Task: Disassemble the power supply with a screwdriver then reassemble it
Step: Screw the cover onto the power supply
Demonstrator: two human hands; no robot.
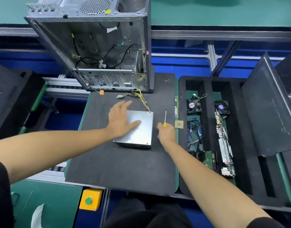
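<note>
The silver power supply point(140, 134) lies flat on the dark foam mat point(118, 165), its yellow and black cable bundle point(141, 97) trailing toward the case. My left hand point(121, 120) rests flat on the supply's top left with fingers spread. Just right of the box, my right hand point(166, 133) grips the yellow handle of a screwdriver point(165, 117), whose thin shaft points away from me over the mat. The handle is mostly hidden in my fist.
An open metal computer case point(95, 46) stands at the mat's far edge. A CPU chip point(179, 124) lies right of the screwdriver. The black foam tray point(207, 186) on the right holds fans, cables and circuit boards. A yellow box with a green button point(90, 200) sits near me.
</note>
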